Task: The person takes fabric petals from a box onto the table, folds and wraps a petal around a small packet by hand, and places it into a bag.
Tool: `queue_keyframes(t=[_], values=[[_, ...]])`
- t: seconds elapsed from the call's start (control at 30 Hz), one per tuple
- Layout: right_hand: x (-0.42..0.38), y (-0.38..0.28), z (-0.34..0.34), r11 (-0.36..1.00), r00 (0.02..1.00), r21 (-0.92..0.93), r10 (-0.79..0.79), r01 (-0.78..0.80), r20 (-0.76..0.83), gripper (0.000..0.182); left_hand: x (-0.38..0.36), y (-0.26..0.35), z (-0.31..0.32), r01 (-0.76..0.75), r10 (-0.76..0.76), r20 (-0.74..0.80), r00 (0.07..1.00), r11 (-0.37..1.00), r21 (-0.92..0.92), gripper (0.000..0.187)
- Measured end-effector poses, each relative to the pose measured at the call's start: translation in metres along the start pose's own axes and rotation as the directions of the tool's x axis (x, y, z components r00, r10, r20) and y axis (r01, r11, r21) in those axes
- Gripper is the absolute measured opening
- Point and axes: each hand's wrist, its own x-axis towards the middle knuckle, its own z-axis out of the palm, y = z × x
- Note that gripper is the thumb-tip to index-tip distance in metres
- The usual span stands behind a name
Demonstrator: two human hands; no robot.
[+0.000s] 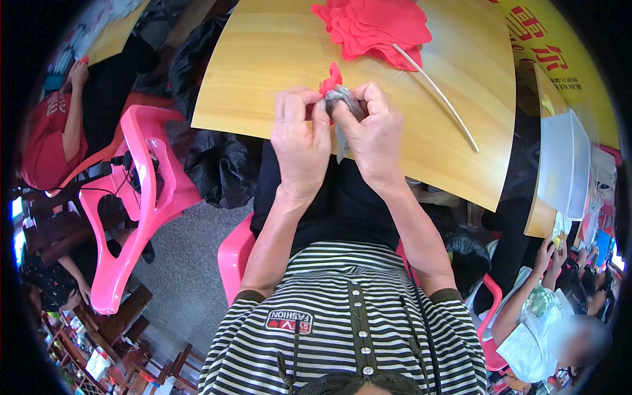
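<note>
Over the table's near edge, my two hands meet in a pinch around one small piece of work. My left hand (299, 141) has its thumb and fingers closed on the base of a small red petal piece (332, 80). A thin, crumpled grey strip (342, 96) wraps that base, and its loose end hangs down between my hands. Thumb and fingers of my right hand (374, 135) are closed on the grey strip. What lies inside the wrap is hidden. Beyond my hands rests a stack of red petal-shaped cutouts (378, 29), with a white stick (441, 95) touching its edge.
The wooden table (250, 72) spans the space before me. A pink plastic chair (155, 178) stands at left, near black plastic bags (224, 164). People sit at both sides; a person in white (533, 322) works at right by a translucent bin (563, 164).
</note>
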Motion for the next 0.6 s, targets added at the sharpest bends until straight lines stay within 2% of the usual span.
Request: queue_keyframes(t=[0.07,0.13,0.23,0.33,0.4,0.43,0.5,0.53,0.6], values=[[0.0,0.004,0.004,0.988,0.993,-0.125,-0.101,0.094,-0.057,0.02,-0.003,-0.004,0.007,-0.046,0.045,0.009,0.999,0.998,0.052,0.01],[-0.001,0.01,0.007,0.951,0.974,-0.251,-0.209,0.18,-0.092,0.021,-0.004,-0.007,0.01,0.009,-0.007,0.041,0.999,0.999,-0.036,0.01],[-0.002,0.012,0.007,0.958,0.969,-0.216,-0.216,0.186,-0.121,0.02,-0.002,-0.007,0.013,0.141,-0.129,0.091,0.987,0.98,-0.141,0.008],[-0.003,0.016,0.004,0.936,0.94,-0.159,-0.33,0.314,-0.086,0.015,-0.003,-0.01,0.014,0.21,-0.193,0.107,0.975,0.959,-0.192,0.006],[-0.005,0.018,0.003,0.927,0.935,-0.165,-0.351,0.338,-0.054,0.017,-0.001,-0.011,0.013,0.254,-0.236,0.102,0.966,0.936,-0.242,0.006],[-0.006,0.019,0.003,0.922,0.932,-0.166,-0.361,0.35,-0.038,0.018,0.0,-0.015,0.014,0.166,-0.154,0.075,0.985,0.967,-0.194,0.006],[-0.006,0.017,0.0,0.868,0.907,-0.284,-0.421,0.408,0.018,0.016,0.0,-0.023,0.016,-0.015,0.019,0.036,0.999,0.996,-0.09,0.007],[-0.006,0.016,-0.001,0.833,0.893,-0.341,-0.447,0.435,0.048,0.015,0.0,-0.023,0.016,-0.053,0.056,0.033,0.998,0.997,-0.064,0.007],[-0.006,0.012,-0.002,0.841,0.914,-0.371,-0.402,0.395,0.062,0.016,0.0,-0.02,0.017,-0.129,0.129,0.033,0.991,0.992,-0.015,0.007]])
